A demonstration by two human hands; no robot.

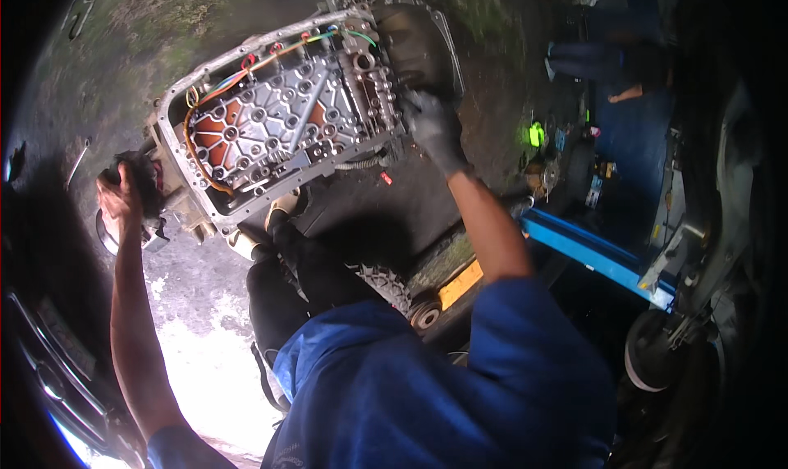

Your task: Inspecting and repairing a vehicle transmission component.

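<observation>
Gearbox [275, 120] lies with open side up, on the far side of my shoes [283, 209]. My left hand [119, 198] has its fingers clamped on a dark part [148, 183] at the left end. My gloved right hand [435, 134] is at the right end; whether its fingers grip, I cannot tell. Steadying seems the present step; next move calls for even support.

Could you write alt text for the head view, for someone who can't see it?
An open metal casing with coloured wires lies before a blue-shirted person: the gloved right hand at its right end, the bare left hand at a dark part beside its left end.
</observation>
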